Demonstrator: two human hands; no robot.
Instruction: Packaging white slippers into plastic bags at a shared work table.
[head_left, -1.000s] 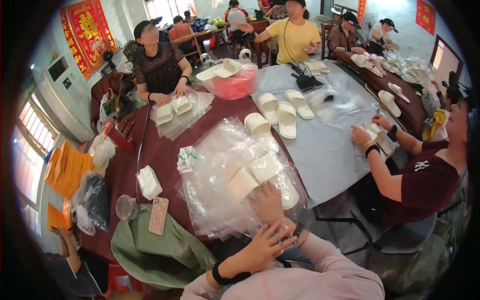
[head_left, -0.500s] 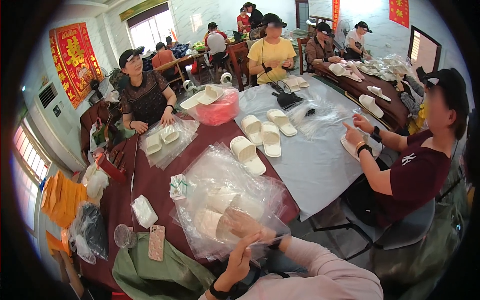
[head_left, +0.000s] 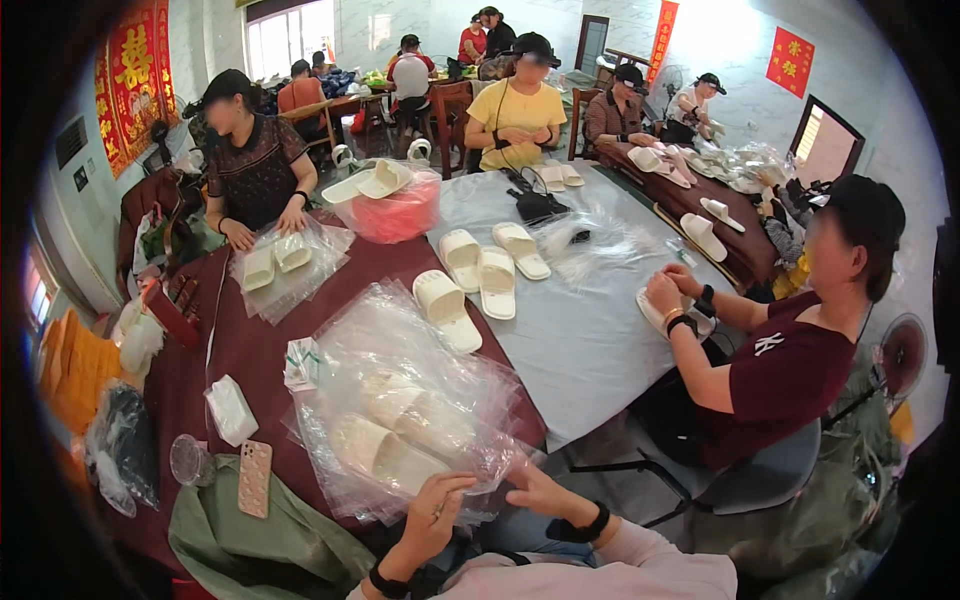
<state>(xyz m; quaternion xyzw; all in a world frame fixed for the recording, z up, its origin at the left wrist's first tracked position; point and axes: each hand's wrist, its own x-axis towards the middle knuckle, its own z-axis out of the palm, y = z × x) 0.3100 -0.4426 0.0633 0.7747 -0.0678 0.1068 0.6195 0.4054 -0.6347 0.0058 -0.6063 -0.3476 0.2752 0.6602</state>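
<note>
— Both hands are met at the near edge of the table: the left hand [head_left: 432, 512] is curled, fingertips pinched on the rim of the clear plastic bag [head_left: 400, 400], and the right hand [head_left: 538, 492] is closed on the same rim just beside it

— Where is the pair of slippers kept?

— A pair of cream slippers [head_left: 395, 440] is seen lying inside that bag, on the dark red tablecloth [head_left: 250, 345], directly beyond the hands. A small green-and-white packet [head_left: 300, 362] is lying just left of the bag, and a phone in a pink case [head_left: 254, 478] nearer, on a green cloth [head_left: 260, 530]

— Which step is judged to be in hand?

— The mouth of the bag appears to be gathered for closing, with the slippers already in. That is a judgement from the grip alone

— What is called for next?

— The film should be held taut and even by both hands, so that the opening can be folded or sealed without the slippers being shifted toward the loose slippers [head_left: 470, 290] farther along the table
</note>
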